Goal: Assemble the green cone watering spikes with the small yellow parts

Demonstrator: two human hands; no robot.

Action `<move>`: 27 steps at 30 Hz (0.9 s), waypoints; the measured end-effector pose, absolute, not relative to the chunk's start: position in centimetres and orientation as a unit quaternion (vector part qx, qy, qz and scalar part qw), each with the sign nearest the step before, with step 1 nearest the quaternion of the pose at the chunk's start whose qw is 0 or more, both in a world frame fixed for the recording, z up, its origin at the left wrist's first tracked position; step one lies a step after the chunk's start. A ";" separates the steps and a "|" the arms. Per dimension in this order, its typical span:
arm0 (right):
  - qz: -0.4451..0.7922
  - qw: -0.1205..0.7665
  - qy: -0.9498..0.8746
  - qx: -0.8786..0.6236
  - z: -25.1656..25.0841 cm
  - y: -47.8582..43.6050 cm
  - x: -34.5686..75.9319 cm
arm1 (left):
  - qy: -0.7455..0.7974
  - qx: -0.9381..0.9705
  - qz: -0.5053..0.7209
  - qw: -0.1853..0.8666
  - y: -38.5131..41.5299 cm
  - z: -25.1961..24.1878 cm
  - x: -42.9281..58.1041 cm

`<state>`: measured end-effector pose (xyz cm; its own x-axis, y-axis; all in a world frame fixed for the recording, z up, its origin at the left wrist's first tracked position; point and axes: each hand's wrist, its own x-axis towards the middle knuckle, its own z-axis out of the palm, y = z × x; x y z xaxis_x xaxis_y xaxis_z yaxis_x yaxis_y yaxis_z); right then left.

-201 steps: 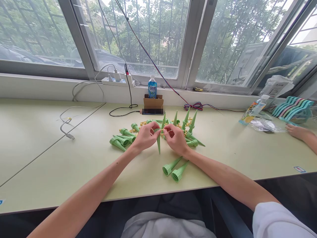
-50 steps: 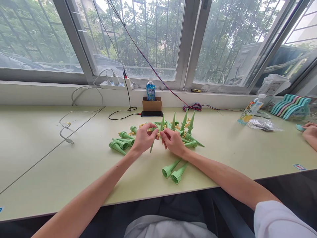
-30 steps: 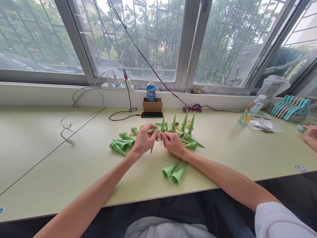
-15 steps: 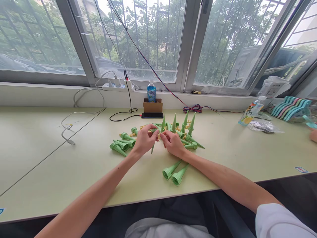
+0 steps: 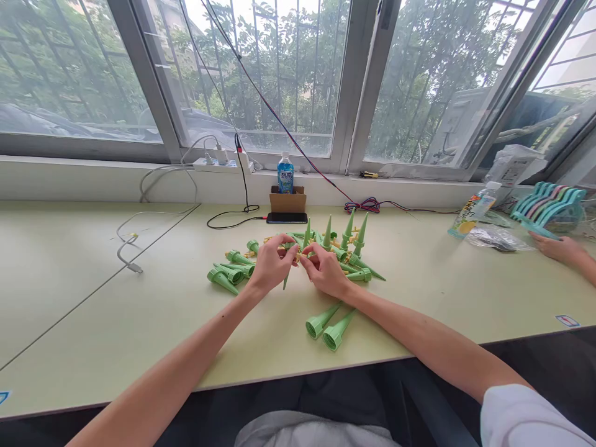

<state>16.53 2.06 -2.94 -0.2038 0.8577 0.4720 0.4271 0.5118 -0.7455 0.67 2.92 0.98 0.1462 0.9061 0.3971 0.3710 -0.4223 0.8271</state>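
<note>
My left hand point(image 5: 270, 264) is closed around a green plastic watering spike point(image 5: 285, 282), whose thin tip points down below the fingers. My right hand point(image 5: 325, 270) meets it from the right, pinching a small yellow plastic piece point(image 5: 299, 255) at the spike; the fingers partly hide it. Behind and beside both hands lie several more green spikes point(image 5: 236, 257), some fitted with yellow pieces. A few stand upright, like the spike point(image 5: 347, 231) at the back right. Two loose spikes point(image 5: 338, 330) lie by my right forearm, open ends toward me.
A phone point(image 5: 287, 218) lies before a small cardboard box point(image 5: 287, 202) and a blue bottle point(image 5: 285, 174). Cables point(image 5: 367, 204) run along the back. At right are a drink bottle point(image 5: 474, 210), a plastic bag point(image 5: 500, 238), hangers point(image 5: 549, 203) and another person's hand point(image 5: 559, 248) holding a hanger.
My hands stay together at the spike, with only slight finger movement on the right. The other person's hand has come further in from the right, bringing a blue hanger to the stack.
</note>
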 end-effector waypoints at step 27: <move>0.262 0.474 -0.702 -0.463 -2.5 1.2 16.2 | 0.408 0.695 0.442 0.394 3.5 0.4 -0.1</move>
